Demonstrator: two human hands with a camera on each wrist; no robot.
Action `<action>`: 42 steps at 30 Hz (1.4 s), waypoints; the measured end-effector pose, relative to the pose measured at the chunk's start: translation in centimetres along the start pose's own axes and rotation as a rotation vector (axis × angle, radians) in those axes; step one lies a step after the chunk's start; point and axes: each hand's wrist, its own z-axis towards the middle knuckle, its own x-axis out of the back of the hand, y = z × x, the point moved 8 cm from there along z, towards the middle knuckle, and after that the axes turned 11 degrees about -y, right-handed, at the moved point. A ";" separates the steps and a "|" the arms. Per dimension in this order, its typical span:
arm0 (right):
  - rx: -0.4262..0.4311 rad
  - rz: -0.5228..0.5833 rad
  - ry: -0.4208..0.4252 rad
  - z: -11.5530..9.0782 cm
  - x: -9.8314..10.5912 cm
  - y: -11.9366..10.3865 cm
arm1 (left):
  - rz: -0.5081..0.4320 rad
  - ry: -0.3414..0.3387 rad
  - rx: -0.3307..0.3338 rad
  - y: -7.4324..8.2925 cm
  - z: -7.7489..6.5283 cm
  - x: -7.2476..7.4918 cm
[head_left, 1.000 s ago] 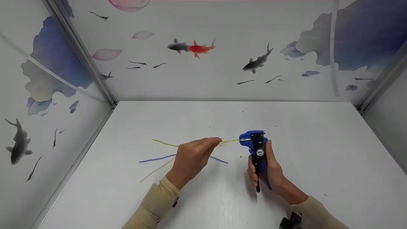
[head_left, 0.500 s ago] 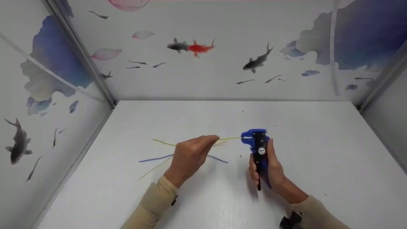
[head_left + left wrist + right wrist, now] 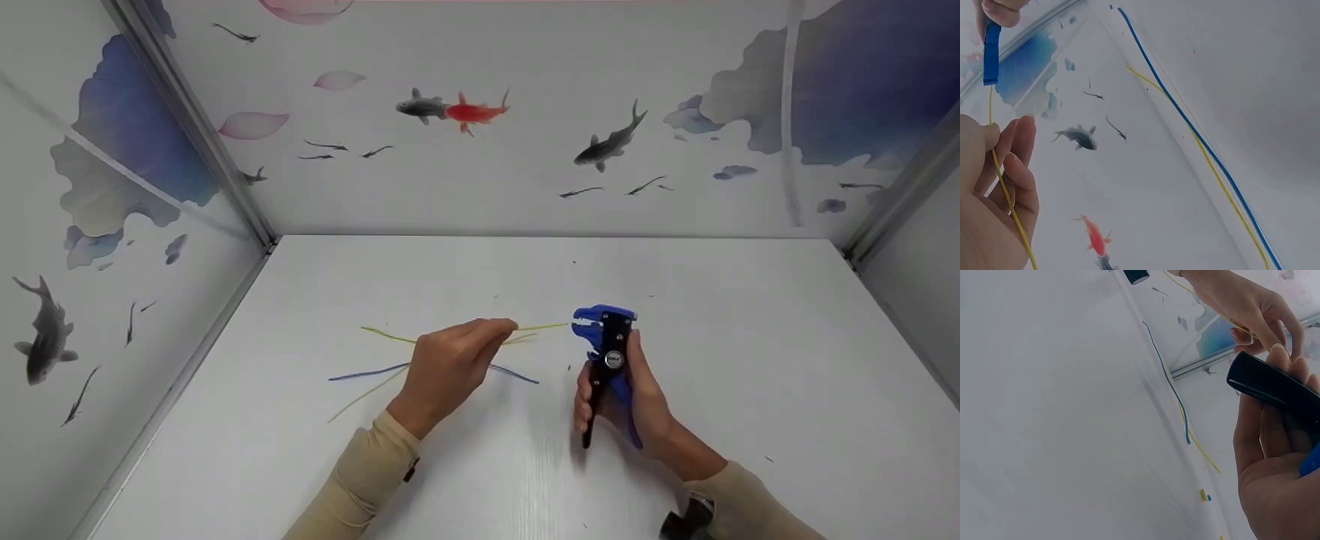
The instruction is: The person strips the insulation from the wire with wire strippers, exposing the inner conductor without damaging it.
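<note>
White table (image 3: pixel 480 281) below, fish-painted wall panel (image 3: pixel 517 180) rising beyond the wire stripper (image 3: pixel 619 330), tiny offcuts (image 3: pixel 569 367) scattered about that tool! The wire stripper was blue and black, a round silver badge (image 3: pixel 613 360) on its body, and the right hand (image 3: pixel 646 397) had its fingers curled round the handles. Left of it, the left hand (image 3: pixel 448 364) pinched a yellow wire (image 3: pixel 541 327), over a blue wire (image 3: pixel 367 373) and a second yellow wire (image 3: pixel 388 336). And look: half a second earlier the jaws had the tip; now they gaped, handles spread, the tip just outside!
</note>
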 end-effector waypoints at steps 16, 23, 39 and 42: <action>0.024 0.373 -0.225 0.1 0.1 0.1 | -0.072 -0.513 -0.024 0.4 -1.2 -4.7; 0.040 0.356 -0.231 0.2 -0.2 0.1 | -0.136 -0.714 0.013 0.6 -2.1 -6.6; 0.033 0.396 -0.132 -0.1 1.4 1.1 | -0.253 -0.807 0.031 0.0 -2.6 -7.4; 0.033 0.401 -0.119 -0.1 1.4 1.1 | -0.259 -0.819 0.038 -0.1 -2.8 -7.5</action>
